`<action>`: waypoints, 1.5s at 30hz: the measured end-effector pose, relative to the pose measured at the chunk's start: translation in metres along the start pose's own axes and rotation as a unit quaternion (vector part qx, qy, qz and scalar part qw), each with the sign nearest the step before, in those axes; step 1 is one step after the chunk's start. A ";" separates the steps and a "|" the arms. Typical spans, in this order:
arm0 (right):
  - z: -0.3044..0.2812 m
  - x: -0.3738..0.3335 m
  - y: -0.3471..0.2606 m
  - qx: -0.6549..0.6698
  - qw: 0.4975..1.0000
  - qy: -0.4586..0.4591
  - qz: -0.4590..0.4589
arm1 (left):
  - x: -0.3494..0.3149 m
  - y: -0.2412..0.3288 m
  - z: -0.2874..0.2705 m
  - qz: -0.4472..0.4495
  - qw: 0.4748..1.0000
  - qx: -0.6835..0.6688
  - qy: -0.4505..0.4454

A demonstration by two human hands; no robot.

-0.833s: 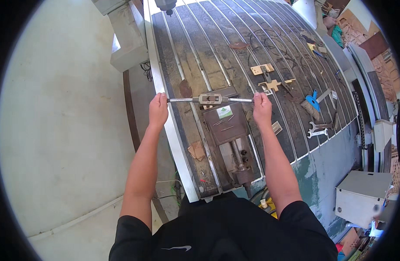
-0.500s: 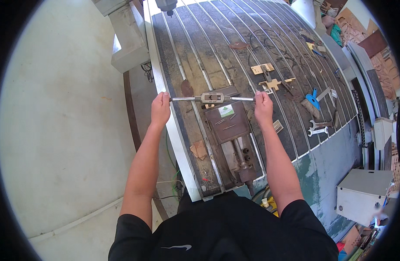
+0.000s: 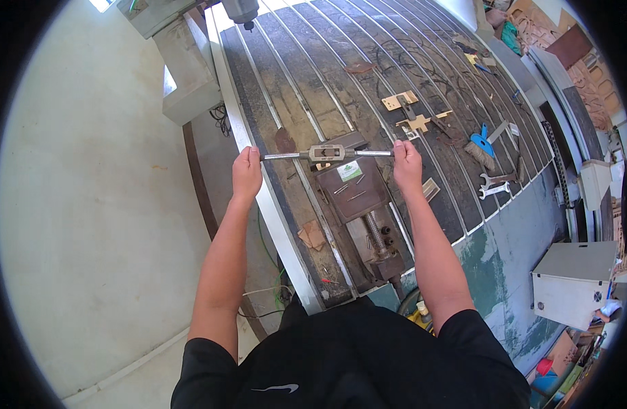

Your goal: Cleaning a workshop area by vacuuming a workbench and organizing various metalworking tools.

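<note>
A steel tap wrench (image 3: 326,153) lies crosswise over the jaws of a machine vise (image 3: 354,189). Its left handle end is in the closed fingers of my left hand (image 3: 247,174). My right hand (image 3: 408,165) grips the opposite end, so both arms reach forward, nearly level. Any tap below the wrench's centre is hidden from above. On the flat top of the vise rest a small green-and-white packet (image 3: 349,171) and several thin metal pieces (image 3: 357,195). The vise screw (image 3: 376,232) points toward my body.
The slotted machine bed (image 3: 293,82) carries tan machined plates (image 3: 417,125), a blue-handled brush (image 3: 484,148) and open-end wrenches (image 3: 495,189) to the right. A spindle (image 3: 242,12) hangs at the far left. Wood scraps (image 3: 311,234) lie left of the vise.
The whole view has shifted slightly, with the bed appearing a little farther left. Both hands keep their grip on the tap wrench, which shows almost no turn.
</note>
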State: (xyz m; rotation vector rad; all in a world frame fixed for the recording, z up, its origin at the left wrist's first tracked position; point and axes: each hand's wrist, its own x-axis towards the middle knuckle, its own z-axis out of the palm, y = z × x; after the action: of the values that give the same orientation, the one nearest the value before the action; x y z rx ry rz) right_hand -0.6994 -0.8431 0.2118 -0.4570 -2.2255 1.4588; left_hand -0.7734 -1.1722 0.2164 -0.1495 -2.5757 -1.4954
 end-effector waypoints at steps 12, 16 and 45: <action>0.000 -0.009 -0.003 -0.003 1.000 0.019 0.003 | 0.007 -0.003 0.000 0.010 1.000 -0.009 -0.009; 0.000 -0.011 0.000 0.008 0.999 0.022 0.021 | 0.011 -0.006 0.002 0.009 1.000 -0.006 -0.013; 0.001 -0.032 -0.002 -0.016 0.997 0.070 0.034 | 0.034 -0.021 0.007 0.083 0.995 -0.017 -0.054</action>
State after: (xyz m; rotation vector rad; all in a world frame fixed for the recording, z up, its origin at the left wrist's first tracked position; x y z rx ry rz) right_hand -0.6727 -0.8601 0.2077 -0.6315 -2.1445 1.3821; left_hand -0.8114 -1.1762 0.2012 -0.4483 -2.5477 -1.5097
